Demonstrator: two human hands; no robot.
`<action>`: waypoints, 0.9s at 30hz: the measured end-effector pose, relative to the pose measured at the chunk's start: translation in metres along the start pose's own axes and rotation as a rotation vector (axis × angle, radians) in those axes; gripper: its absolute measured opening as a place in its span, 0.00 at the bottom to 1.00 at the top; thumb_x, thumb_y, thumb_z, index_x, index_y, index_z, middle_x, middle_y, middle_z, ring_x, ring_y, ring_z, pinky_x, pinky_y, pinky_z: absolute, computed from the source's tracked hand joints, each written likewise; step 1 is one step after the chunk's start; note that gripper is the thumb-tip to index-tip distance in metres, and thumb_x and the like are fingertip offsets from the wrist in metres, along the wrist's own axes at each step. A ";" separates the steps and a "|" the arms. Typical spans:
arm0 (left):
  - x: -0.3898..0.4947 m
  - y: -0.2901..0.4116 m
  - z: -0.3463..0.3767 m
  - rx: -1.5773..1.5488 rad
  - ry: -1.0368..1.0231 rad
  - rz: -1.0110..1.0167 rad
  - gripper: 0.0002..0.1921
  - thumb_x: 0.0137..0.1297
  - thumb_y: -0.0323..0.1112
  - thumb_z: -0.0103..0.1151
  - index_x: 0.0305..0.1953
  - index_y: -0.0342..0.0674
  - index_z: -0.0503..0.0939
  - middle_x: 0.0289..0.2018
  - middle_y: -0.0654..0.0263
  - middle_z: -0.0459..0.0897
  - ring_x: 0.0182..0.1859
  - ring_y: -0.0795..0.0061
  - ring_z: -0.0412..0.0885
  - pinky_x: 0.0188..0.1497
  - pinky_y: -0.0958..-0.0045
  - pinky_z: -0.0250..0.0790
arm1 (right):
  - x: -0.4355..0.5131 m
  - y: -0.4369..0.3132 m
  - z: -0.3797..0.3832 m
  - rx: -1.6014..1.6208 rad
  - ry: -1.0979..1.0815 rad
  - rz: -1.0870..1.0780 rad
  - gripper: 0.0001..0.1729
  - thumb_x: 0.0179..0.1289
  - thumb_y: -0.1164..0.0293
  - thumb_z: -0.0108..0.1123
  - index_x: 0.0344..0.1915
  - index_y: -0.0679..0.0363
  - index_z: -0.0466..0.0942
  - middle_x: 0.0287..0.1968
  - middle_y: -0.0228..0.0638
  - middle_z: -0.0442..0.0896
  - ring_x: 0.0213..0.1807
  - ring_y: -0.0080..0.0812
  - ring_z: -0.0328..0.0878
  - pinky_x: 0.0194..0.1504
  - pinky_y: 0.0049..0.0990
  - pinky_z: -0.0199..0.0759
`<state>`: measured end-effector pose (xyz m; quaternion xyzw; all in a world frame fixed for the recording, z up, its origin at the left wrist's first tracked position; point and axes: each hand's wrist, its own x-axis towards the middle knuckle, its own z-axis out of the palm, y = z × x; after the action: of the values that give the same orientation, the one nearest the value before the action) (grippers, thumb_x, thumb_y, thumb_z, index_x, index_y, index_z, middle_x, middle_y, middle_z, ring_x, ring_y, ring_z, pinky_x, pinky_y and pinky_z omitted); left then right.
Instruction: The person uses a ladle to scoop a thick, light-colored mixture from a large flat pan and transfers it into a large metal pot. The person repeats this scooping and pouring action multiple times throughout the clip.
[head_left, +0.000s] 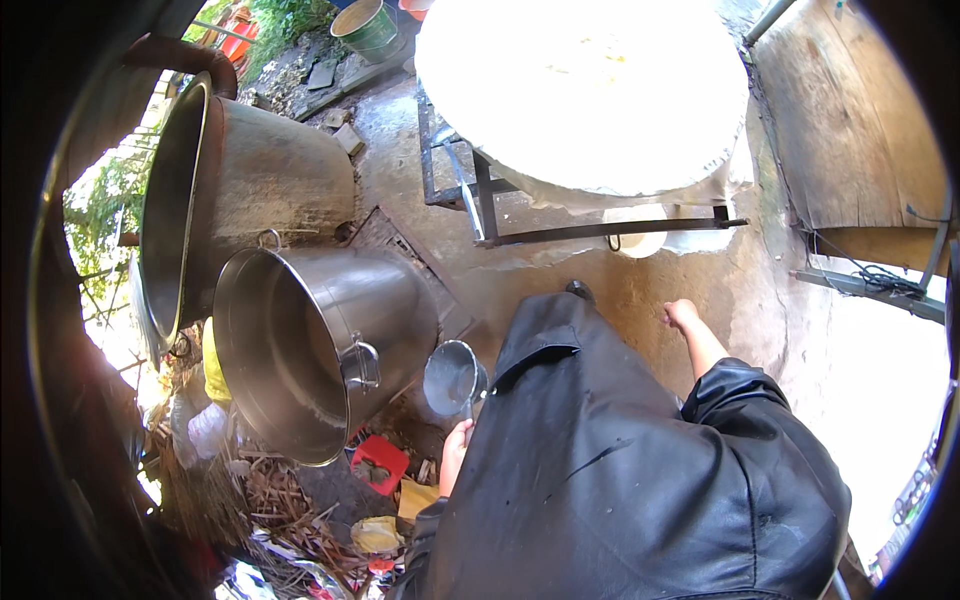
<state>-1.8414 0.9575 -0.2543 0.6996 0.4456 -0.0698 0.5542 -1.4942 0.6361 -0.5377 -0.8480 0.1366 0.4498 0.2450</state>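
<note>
My left hand (454, 454) grips the handle of a metal dipper (452, 379), whose bowl shows its inside beside my black apron (585, 450). Left of the dipper stands a large stainless steel pot (390, 300) with side handles; liquid or residue at its bottom is hard to make out. Out to the right, my right hand (681, 312) hangs over the wet concrete floor with its fingers curled in, and no object shows in it. Ahead, a wide round white surface (600, 97), overexposed, rests on a dark metal frame (600, 232).
A big cauldron stove (277, 172) with a rusty pipe (217, 73) stands at left. A pale bucket (645, 238) sits beneath the frame. Wood scraps (292, 495) and a red plastic container (380, 463) litter the lower left. Wooden boards (832, 112) line the right; a green bucket (367, 31) stands behind.
</note>
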 end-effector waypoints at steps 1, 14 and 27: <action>-0.002 0.011 0.000 0.004 0.007 -0.007 0.20 0.58 0.35 0.54 0.48 0.28 0.68 0.40 0.62 0.75 0.43 0.76 0.72 0.49 0.78 0.62 | 0.006 0.010 0.001 -0.048 0.015 0.015 0.18 0.56 0.63 0.52 0.16 0.63 0.75 0.15 0.37 0.76 0.17 0.30 0.74 0.23 0.31 0.66; 0.014 -0.079 -0.003 -0.682 -0.053 -0.106 0.09 0.64 0.23 0.41 0.45 0.29 0.66 0.37 0.62 0.71 0.37 0.83 0.69 0.42 0.85 0.66 | 0.003 0.038 -0.016 0.401 -0.049 0.120 0.04 0.56 0.70 0.52 0.27 0.58 0.72 0.22 0.32 0.75 0.20 0.29 0.74 0.18 0.26 0.64; 0.034 -0.048 0.005 -0.989 0.166 -0.431 0.09 0.60 0.30 0.50 0.35 0.27 0.70 0.23 0.66 0.73 0.21 0.83 0.70 0.23 0.87 0.66 | 0.003 0.017 -0.007 0.422 -0.086 0.067 0.08 0.58 0.68 0.51 0.37 0.57 0.70 0.28 0.31 0.77 0.24 0.27 0.76 0.22 0.29 0.69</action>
<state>-1.8529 0.9715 -0.3102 0.2514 0.6010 0.0916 0.7531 -1.4955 0.6177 -0.5420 -0.7530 0.2453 0.4547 0.4076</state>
